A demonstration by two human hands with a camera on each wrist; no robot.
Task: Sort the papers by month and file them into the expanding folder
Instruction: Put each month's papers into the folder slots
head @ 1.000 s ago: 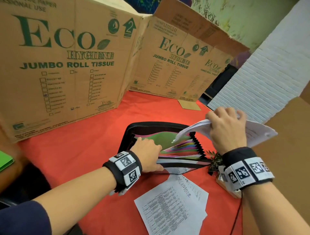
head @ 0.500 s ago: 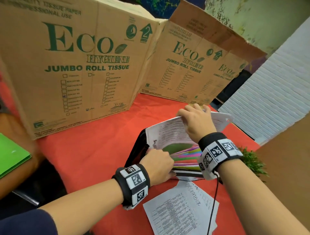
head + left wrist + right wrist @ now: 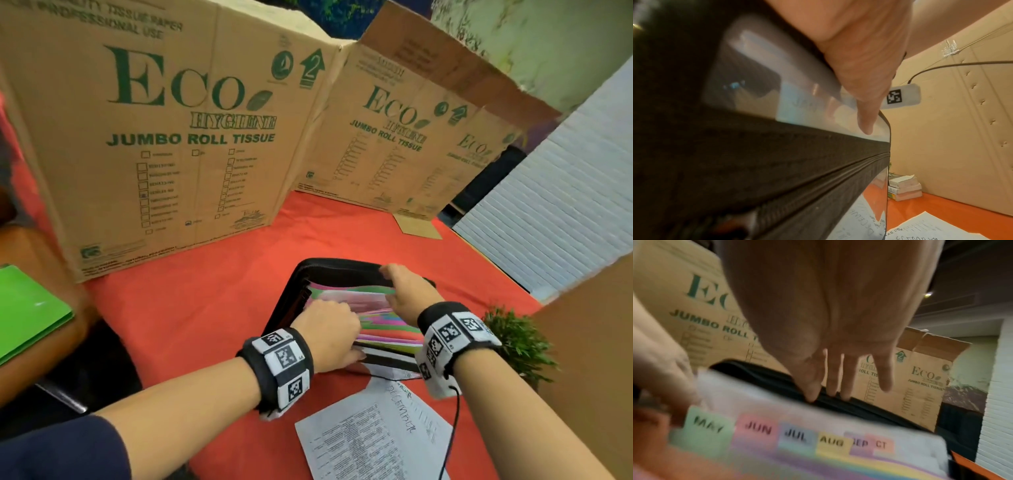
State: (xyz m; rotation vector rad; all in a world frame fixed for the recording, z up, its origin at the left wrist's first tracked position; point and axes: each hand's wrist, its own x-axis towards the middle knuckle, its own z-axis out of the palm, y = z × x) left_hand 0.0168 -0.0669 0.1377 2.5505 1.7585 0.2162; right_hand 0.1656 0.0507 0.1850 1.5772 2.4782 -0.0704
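The black expanding folder (image 3: pixel 291 291) lies open on the red cloth, its coloured dividers fanned. Month tabs (image 3: pixel 702 423) read MAY through OCT in the right wrist view. A white sheet (image 3: pixel 748 391) stands in a pocket behind the tabs. My left hand (image 3: pixel 325 335) holds the front sections, fingers curled among the dividers and thumb (image 3: pixel 865 113) pressed on the clear front cover (image 3: pixel 760 84). My right hand (image 3: pixel 399 289) is open, its straight fingers (image 3: pixel 830 386) touching the folder's far black rim. Loose printed papers (image 3: pixel 370 438), one marked DECEMBER, lie in front of the folder.
Tall cardboard boxes (image 3: pixel 171 137) wall off the back. A green folder (image 3: pixel 30 308) lies at the far left. A small potted plant (image 3: pixel 517 342) stands by my right wrist, next to a cardboard panel (image 3: pixel 589 359). A white brick-patterned panel (image 3: pixel 548 205) stands at right.
My right hand carried the white sheet from the right over the folder, lowered it into a back pocket and let go. It now rests on the far rim. My left hand stayed.
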